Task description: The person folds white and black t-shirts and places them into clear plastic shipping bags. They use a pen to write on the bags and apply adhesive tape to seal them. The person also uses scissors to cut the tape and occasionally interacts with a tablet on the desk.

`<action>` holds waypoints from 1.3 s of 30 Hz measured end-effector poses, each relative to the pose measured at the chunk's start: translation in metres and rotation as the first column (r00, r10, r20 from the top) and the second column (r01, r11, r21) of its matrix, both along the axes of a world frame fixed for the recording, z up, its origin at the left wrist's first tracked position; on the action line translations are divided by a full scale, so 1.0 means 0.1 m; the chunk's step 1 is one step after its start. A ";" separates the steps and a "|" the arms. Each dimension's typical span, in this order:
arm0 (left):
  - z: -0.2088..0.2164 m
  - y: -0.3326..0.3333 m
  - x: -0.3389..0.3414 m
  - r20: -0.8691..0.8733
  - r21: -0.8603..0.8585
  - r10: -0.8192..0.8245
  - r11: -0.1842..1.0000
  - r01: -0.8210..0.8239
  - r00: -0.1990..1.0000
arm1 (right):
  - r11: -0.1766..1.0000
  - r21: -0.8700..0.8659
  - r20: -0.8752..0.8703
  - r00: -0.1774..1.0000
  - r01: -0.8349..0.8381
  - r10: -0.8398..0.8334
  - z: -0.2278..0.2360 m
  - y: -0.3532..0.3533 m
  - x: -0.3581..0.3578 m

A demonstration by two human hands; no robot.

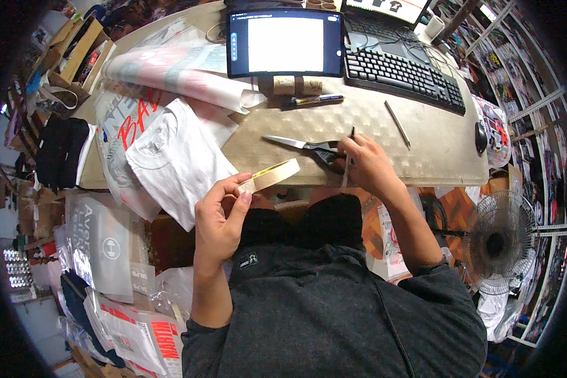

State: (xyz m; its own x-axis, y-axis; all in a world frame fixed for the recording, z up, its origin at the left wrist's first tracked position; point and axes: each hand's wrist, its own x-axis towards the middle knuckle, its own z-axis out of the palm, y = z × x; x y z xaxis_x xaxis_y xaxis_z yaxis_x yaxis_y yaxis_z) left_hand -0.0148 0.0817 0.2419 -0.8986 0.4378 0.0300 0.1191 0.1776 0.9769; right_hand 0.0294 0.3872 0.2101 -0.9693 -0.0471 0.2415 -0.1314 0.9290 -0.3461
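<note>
Between the thumb and fingers of my left hand (220, 217) is a roll of masking tape (277, 174), cream-coloured with a yellow inner core, held just off the table's near edge. My right hand (370, 162) is closed on a slim pen-like item (346, 171), dark at its upper tip and pale below; its exact kind is unclear. Beside those fingers lie open-bladed scissors (290, 142) with dark handles, blades pointing left, the handles partly covered by the hand. Left of the tape roll, a white T-shirt (183, 160) lies folded over the table's edge.
Printed clear film (170, 70) is rolled out behind the shirt. A tablet (285, 44) stands at the back, with a marker (318, 99) before it. Rightward are a keyboard (403, 77), a metallic stick (397, 124) and a mouse (481, 137). A fan (494, 242) stands off the table.
</note>
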 end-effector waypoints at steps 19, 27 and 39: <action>0.00 0.76 -0.33 0.067 0.409 0.001 0.912 -0.028 0.998 | 0.121 -0.992 0.079 0.942 0.041 0.327 -0.09 -0.95 0.92; -0.05 0.80 -0.20 0.024 0.356 -0.002 0.934 -0.007 1.000 | 0.299 -0.942 0.215 0.961 0.156 0.175 -0.06 -1.02 0.77; -0.30 0.37 -0.71 -0.535 -0.135 -0.104 0.990 0.037 0.839 | 0.940 -0.157 0.082 0.953 0.302 -0.292 -0.06 0.22 0.58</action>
State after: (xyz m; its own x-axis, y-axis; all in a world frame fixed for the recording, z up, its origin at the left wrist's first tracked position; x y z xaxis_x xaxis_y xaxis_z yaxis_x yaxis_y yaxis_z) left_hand -0.0856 0.1190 0.2121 -0.7211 0.5296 0.4467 0.6374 0.2546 0.7273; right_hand 0.0871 0.4090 0.2039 -0.9453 0.2810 0.1656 0.1661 0.8518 -0.4969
